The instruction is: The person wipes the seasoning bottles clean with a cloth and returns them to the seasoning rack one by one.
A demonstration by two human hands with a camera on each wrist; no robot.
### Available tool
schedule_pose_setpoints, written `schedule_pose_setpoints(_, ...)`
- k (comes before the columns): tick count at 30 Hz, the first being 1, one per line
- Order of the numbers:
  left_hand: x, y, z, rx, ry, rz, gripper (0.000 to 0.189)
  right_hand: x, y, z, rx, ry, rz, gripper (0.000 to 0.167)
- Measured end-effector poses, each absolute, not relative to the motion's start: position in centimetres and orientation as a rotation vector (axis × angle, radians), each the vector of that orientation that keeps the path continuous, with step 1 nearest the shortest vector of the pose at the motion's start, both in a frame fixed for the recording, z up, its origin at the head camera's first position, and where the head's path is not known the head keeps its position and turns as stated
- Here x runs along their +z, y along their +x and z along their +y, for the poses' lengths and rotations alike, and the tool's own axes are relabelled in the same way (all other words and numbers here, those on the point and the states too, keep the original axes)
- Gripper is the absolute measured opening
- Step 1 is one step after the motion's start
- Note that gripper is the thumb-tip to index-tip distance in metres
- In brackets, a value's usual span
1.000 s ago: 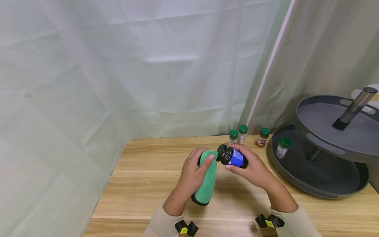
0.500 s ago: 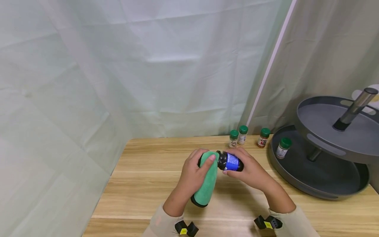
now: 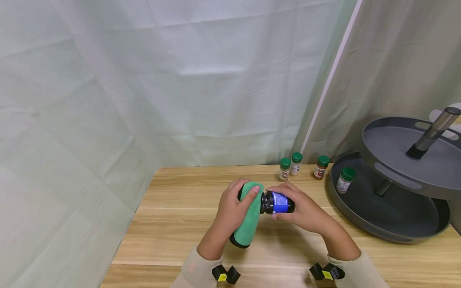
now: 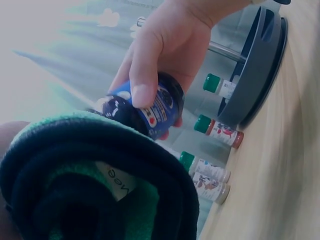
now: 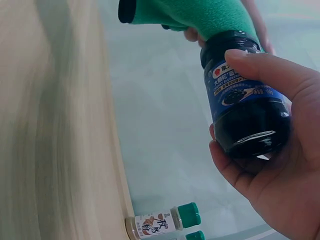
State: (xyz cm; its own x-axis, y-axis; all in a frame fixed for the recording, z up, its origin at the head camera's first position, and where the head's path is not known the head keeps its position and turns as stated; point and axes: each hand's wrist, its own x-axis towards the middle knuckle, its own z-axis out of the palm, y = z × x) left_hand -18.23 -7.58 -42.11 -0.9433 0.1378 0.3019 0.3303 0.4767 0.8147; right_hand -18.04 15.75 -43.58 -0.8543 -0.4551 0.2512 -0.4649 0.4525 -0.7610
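Note:
A dark glass jar with a blue label lies sideways in my right hand, thumb on one side and fingers round the other. My left hand grips a folded green cloth with black edging, thumb pressed on top. The cloth meets the lid end of the jar, and in the right wrist view the green cloth overlaps that end. Rolled layers of the cloth fill the front of the left wrist view. Both hands are above the wooden table.
Green-capped spice jars stand along the table's back edge, one with red contents a little to the right. Another spice jar stands in the lower tier of a grey two-tier round tray. A pale curtain hangs behind.
The jar has turned more level and shifted slightly left and down, its lid end now against the cloth. The left hand and cloth have moved slightly left.

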Motion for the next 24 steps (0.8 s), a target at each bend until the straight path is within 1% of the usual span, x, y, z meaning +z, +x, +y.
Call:
schedule_pose_setpoints(14,-42.5,-18.7,-7.7,-1.454,-0.402,-2.509,0.034,-42.7,-17.7,16.2,1.55,0.792,-2.615,0.07)
schedule_pose_setpoints(24,-42.8,-18.4,-7.4,-1.431,-0.407,-2.565,0.042,-42.4,-17.8,16.5,1.663,0.691,-2.527,0.067)
